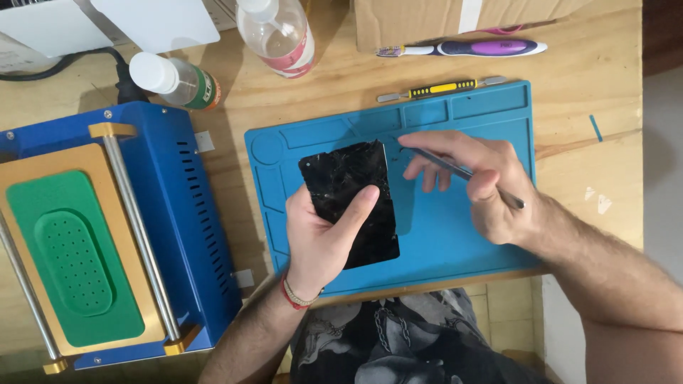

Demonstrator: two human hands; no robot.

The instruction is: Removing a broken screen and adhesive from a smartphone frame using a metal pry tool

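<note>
1. The left hand (pixel 324 238) is closed around a black phone screen (pixel 350 199), thumb laid across its cracked face and fingers wrapped under its left edge.
2. The phone screen lies tilted over the left half of the blue mat (pixel 455 235), its lower end resting on or just above the mat; which of the two cannot be told.
3. The right hand (pixel 484 185) is curled around a thin metal tool (pixel 462 173), pinched between thumb and forefinger like a pen.
4. The tool's tip sits just right of the screen's top right corner, over the upper middle of the mat; whether it touches the screen is not clear.
5. A red and beige bracelet (pixel 293 297) circles the left wrist, just below the mat's lower edge.
6. Just above the mat's top edge lies a yellow-handled tool (pixel 441 89), and further above that a purple and white toothbrush (pixel 469 48).
7. Left of the mat stands a blue machine (pixel 192 213) with a green pad (pixel 71 259) on a gold plate.
8. Above and left of the mat are a small white-capped bottle (pixel 178 80) lying on its side and a larger clear bottle (pixel 279 34).
9. A cardboard box (pixel 405 21) sits above the mat, all on a wooden table (pixel 590 71).
</note>
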